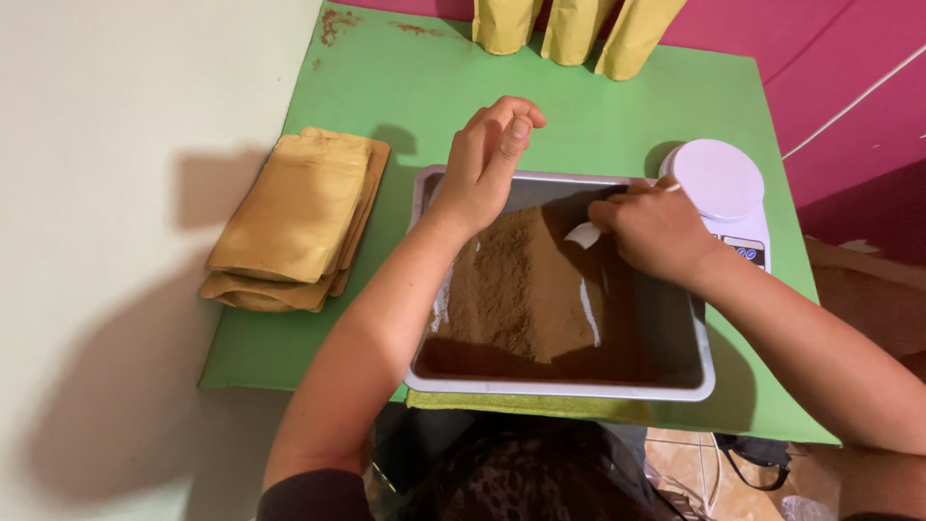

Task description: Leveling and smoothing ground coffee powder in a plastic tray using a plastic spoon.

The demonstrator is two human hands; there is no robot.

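Note:
A metal tray [564, 389] full of brown powder [521, 285] sits on a green table [424, 87]. My right hand [651, 227] hovers over the tray's far right part, closed around a white spoon [585, 234] whose bowl points down toward the powder. My left hand [487, 154] is raised above the tray's far left corner, fingers loosely curled, holding nothing that I can see. A second white streak lies in the powder near the middle.
A stack of flat golden pouches [294, 217] lies left of the tray. A white kitchen scale [721, 183] stands at the tray's far right corner. Three upright golden pouches [569, 29] stand at the table's far edge. A pink wall is at right.

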